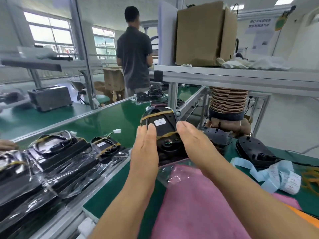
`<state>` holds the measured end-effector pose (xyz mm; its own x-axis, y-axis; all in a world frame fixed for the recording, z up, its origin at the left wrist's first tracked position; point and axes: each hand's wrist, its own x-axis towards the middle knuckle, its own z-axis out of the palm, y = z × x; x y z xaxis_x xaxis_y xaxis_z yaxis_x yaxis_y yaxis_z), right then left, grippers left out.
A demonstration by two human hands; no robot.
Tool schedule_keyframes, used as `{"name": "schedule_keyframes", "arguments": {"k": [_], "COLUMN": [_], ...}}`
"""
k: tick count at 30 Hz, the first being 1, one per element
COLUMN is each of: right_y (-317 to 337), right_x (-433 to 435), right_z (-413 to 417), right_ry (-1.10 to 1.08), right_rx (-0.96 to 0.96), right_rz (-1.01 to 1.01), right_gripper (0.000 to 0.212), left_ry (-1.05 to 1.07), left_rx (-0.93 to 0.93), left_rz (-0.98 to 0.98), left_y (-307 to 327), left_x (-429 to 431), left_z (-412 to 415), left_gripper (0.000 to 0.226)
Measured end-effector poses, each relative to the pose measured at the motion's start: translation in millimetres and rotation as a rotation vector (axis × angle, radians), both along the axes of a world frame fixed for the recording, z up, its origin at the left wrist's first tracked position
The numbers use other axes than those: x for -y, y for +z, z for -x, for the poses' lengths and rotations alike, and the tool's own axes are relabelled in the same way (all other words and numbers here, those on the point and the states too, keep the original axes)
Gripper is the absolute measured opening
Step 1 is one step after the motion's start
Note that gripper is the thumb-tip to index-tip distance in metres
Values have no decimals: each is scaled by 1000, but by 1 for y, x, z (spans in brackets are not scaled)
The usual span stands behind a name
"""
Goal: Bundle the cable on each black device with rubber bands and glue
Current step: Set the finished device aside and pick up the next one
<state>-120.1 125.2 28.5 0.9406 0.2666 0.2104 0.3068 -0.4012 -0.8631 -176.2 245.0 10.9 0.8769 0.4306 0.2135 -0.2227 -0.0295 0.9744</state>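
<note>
Left hand point(145, 149), right hand point(195, 140): fingers straight, pressing device point(162, 121) between palms, mid-counter point(107, 121). Rubber bands point(155, 115) on. Banded units point(57, 149) left; bare units point(255, 149) right pending.

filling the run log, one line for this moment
left hand: flat, pressing black device | right hand: flat, pressing it | rubber bands: on

Cardboard box point(198, 35) on the upper shelf point(241, 75); pink cloth point(198, 204) on the green surface point(107, 118) — label strip point(276, 176) beside it. Person point(133, 54) standing beyond.
</note>
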Motion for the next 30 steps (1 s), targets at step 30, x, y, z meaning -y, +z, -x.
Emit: {"name": "schedule_keyframes", "arguments": {"k": [30], "right_y": [-27], "right_x": [-211], "right_z": [-143], "right_ry": [467], "right_rx": [-459], "right_rz": [-120], "right_gripper": [48], "left_ry": [682], "left_rx": [-275], "left_rz": [-284], "left_y": [-44], "left_x": [-156], "left_z": [-118], "left_gripper": [75]}}
